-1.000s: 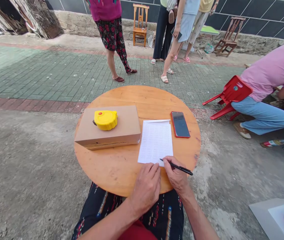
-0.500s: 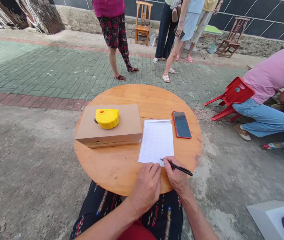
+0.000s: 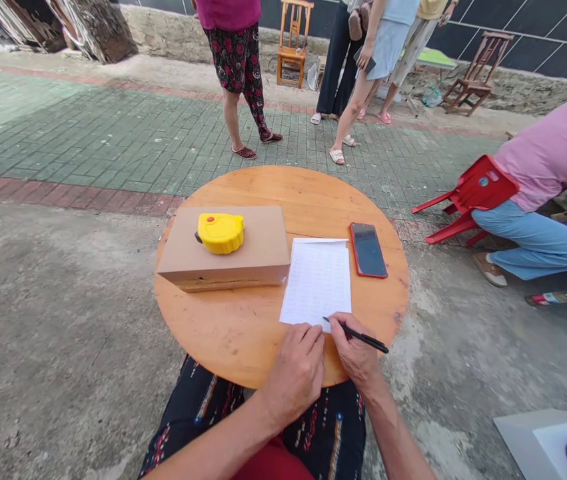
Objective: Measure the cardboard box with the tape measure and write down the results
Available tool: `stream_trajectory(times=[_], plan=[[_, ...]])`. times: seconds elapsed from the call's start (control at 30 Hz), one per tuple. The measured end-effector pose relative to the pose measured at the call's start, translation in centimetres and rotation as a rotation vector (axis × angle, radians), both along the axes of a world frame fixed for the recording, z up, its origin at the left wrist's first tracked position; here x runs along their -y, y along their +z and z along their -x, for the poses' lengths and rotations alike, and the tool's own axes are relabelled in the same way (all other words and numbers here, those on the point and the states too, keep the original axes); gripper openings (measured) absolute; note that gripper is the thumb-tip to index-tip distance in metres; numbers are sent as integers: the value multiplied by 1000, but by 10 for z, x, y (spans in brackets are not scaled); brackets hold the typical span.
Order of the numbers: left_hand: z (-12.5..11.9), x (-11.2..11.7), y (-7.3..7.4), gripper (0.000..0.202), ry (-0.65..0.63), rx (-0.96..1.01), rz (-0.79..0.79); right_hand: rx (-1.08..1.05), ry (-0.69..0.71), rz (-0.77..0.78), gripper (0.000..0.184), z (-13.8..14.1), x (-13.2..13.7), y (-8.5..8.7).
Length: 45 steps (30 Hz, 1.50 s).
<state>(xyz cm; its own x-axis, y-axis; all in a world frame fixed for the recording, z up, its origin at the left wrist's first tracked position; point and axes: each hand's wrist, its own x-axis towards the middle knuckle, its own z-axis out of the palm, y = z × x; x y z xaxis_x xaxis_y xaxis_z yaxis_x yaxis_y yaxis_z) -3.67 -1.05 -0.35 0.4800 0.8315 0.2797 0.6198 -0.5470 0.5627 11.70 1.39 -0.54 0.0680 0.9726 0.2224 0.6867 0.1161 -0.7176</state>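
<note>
A white sheet of paper [image 3: 316, 283] printed with faint rows of characters lies on the round wooden table [image 3: 223, 333]. My right hand [image 3: 356, 348] grips a black pen [image 3: 367, 338] between thumb and fingers, with its tip over the sheet's lower part. Beside it my left hand [image 3: 297, 365] rests at the sheet's bottom edge, fingers curled and close together; its fingertips are hidden. A yellow tape measure [image 3: 221, 233] sits on a brown cardboard box [image 3: 268, 240] to the left. Right of the paper lies a phone [image 3: 368, 250] in a red case.
Several people stand on the paving beyond the table, near a wooden chair [image 3: 293, 50]. At the right, a person in a pink shirt [image 3: 548, 150] sits on a red plastic chair [image 3: 483, 187]. A bottle [image 3: 558, 298] lies on the ground, and a white box [image 3: 528, 437] stands at lower right.
The view has turned slightly left, so the table and people appear a little further right. Both hands and the pen keep nearly the same place on the paper.
</note>
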Motion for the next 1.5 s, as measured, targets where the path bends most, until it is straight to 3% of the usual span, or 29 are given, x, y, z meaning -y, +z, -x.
stream_trajectory(times=[0.27, 0.8, 1.5], plan=[[1, 0, 0, 31, -3, -6, 4, -10, 21, -7, 22, -1, 1, -2], [-1, 0, -1, 31, 1, -41, 20, -87, -66, -29, 22, -2, 3, -5], [-2, 0, -3, 35, 6, -19, -11, -93, -18, -18, 21, -2, 3, -3]])
